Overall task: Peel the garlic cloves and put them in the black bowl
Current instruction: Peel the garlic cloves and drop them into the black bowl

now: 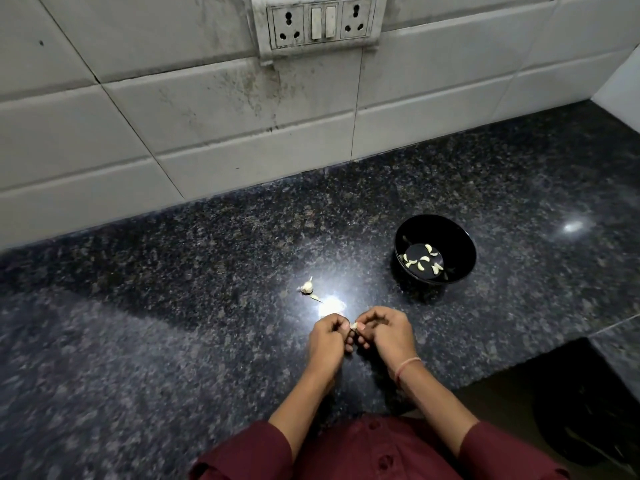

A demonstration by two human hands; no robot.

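Observation:
Both hands meet just above the dark granite counter (173,341). My left hand (327,341) and my right hand (386,334) pinch a small pale garlic clove (354,326) between their fingertips. The black bowl (460,237) stands behind and to the right of my hands, with several peeled cloves (420,262) on its bottom. A remnant of the garlic bulb (307,286) lies on the counter to the left of the bowl, with a scrap of peel (316,297) beside it. More pale skins (334,305) lie in a bright glare just beyond my left hand.
A white tiled wall (207,133) with a socket and switch panel (317,22) backs the counter. The counter's front edge steps in at the right, where a dark floor area with a black object (588,420) shows below. Maroon sleeves fill the bottom.

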